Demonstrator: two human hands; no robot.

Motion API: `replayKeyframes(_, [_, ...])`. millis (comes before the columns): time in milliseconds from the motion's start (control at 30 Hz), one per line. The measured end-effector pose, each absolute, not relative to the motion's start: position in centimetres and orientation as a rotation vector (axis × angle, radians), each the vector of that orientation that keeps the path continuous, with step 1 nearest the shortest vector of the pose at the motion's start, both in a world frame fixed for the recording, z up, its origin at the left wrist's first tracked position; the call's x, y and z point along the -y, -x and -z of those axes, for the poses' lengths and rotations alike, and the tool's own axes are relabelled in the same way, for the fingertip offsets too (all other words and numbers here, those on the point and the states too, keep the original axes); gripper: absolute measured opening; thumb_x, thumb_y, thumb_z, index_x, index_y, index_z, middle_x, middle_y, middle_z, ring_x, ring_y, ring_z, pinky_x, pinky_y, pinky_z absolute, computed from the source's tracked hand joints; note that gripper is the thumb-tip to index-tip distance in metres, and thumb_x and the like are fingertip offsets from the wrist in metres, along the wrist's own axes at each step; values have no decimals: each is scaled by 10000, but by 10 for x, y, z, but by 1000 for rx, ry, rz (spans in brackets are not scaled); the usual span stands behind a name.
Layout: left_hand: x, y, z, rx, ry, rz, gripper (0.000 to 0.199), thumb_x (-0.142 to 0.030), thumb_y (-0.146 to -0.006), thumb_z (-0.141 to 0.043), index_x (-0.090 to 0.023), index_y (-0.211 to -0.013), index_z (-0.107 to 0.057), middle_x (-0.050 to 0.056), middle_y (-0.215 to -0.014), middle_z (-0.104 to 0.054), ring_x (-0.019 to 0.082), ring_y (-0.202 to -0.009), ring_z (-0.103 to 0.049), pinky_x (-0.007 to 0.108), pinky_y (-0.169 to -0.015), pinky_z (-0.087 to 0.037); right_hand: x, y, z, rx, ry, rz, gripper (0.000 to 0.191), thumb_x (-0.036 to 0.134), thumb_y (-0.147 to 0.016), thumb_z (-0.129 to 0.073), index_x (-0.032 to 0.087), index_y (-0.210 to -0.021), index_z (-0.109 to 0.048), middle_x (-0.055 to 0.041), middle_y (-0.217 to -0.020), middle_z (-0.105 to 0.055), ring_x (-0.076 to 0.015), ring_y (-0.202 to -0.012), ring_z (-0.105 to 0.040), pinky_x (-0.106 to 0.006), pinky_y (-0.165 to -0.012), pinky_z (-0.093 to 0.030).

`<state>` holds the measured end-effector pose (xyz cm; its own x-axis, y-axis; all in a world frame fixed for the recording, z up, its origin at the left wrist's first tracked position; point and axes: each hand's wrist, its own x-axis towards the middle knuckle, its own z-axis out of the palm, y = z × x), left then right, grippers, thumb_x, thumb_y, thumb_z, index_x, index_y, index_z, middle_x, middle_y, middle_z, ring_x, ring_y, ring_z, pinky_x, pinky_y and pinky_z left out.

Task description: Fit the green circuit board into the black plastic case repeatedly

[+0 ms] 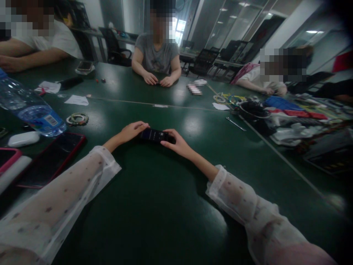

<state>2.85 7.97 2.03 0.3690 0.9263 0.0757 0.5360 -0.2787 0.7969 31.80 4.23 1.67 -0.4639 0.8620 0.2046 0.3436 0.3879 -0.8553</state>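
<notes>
A black phone (154,135) lies sideways between my hands in the middle of the table, low against its surface. Faint light marks show on its dark face. My left hand (133,132) holds its left end, thumb along the upper edge and the other fingers partly hidden. Around the right end curls my right hand (178,143), thumb at the near edge and fingers over the far side. Whether the phone rests fully on the table I cannot tell.
Left of me are a large plastic bottle (41,114) on its side, a red-edged phone (52,160), a white case (24,139) and a beaded bracelet (77,119). A wrench (236,124) lies to the right, near piled cables and bags (289,114). Three people sit around the green table (154,206).
</notes>
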Motion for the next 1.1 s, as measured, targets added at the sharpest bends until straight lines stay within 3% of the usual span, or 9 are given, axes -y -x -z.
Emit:
replayKeyframes(433, [-78,-28,-22,-1235,-1916,-718,590,-711,-960,-465,-246,-1239,-696,87,-1265,-703,278,-1120,-657,421,-965,-507,-44,-319,-21,1876,1021,-1169,585,409,-746,-875,252,-1229,-583,-72,-1212,-707,-263,-1171,-674,-525,-1098,-484])
replayKeyframes(1100, [-81,-28,-20,-1167,-1819,-762,546,-682,-909,-569,-201,-1145,-676,104,-1128,-727,266,-999,-689,398,-835,-545,-44,-318,-23,1947,966,-1098,569,464,-791,-830,249,-1242,-556,-84,-1198,-696,-279,-1141,-672,-543,-1085,-481])
